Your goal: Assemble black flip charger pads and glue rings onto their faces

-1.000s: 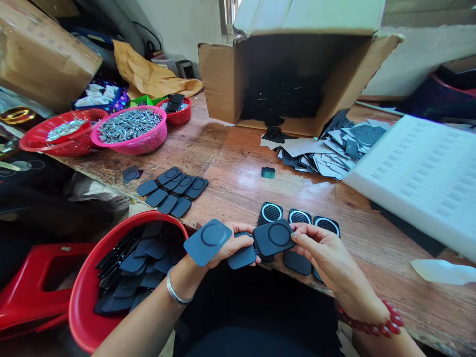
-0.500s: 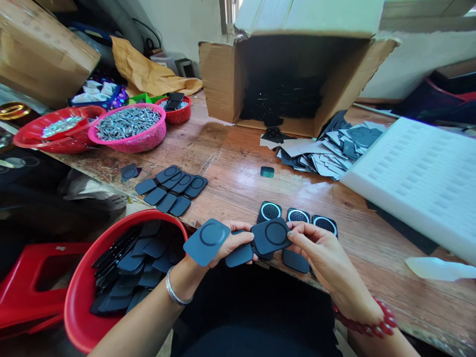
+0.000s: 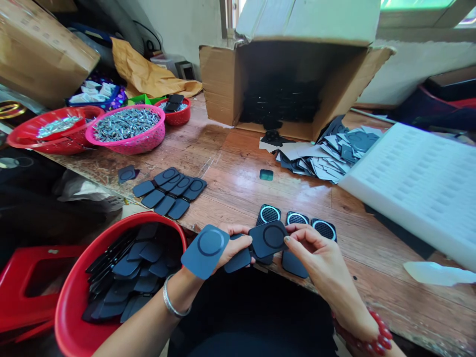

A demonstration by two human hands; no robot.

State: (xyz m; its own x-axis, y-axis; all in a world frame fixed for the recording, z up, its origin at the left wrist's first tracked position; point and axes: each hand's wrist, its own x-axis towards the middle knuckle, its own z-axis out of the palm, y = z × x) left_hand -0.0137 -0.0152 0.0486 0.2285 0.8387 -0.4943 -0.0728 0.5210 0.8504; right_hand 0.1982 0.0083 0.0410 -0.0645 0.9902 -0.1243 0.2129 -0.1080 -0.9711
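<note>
My left hand (image 3: 232, 242) grips a dark hinged folding pad (image 3: 270, 239) near its hinge, thumb on top. The pad lies opened out, its ringed panel to the right. A loose dark sheet with a ring (image 3: 207, 251) rests on the back of my left hand and wrist. The fingers of my right hand (image 3: 314, 246) are closed on the right edge of the ringed panel. Just beyond my hands, three units with white rings (image 3: 297, 219) lie in a row on the table's front edge, partly hidden by the hands and the pad.
Several finished-looking dark pads (image 3: 169, 191) lie left of centre. A red basin (image 3: 63, 297) of dark pads stands below left. Bowls of metal parts (image 3: 126, 146), an open carton (image 3: 219, 84), a heap of cut sheets (image 3: 316, 166) and white foam (image 3: 412, 183) sit further back.
The view has tilted up slightly. Both hands keep hold of the pad, with little visible change in their grip.
</note>
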